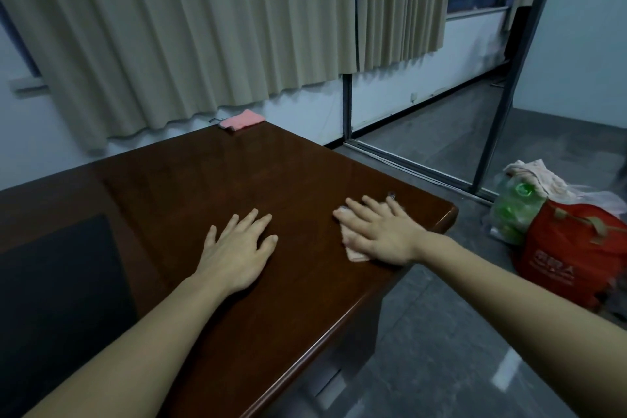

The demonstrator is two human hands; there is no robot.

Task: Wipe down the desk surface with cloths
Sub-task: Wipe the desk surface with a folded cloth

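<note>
A dark inset panel (57,299) is seen at the left of the brown wooden bench (210,180), set into its glossy top. To the right of that panel, the left hand (237,248) is laid flat on the bare wood, palm down, with its fingers straight and slightly spread; nothing is held in its grip. At the far edge of the bench, close to the wall and below the hem of the beige curtains (176,30), a folded pink cloth (241,120) is left lying by itself, well apart from both hands. Further right, near the right-hand corner of the bench, a pale cloth (353,246) is pressed against the wood under the right hand (380,234). That hand's fingers are held straight and lie flat on top of the cloth, so the grip is an open, pressing one rather than a closed one; the cloth is largely covered, and only its near edge and a strip by the fingertips can be seen. Beyond the bench's edge, on the grey floor (441,349) at the right, a red bag (570,254) is seen standing, with a clear plastic bag of green items (512,210) touching its left side and a pale towel (536,176) draped over the top of the pile.
</note>
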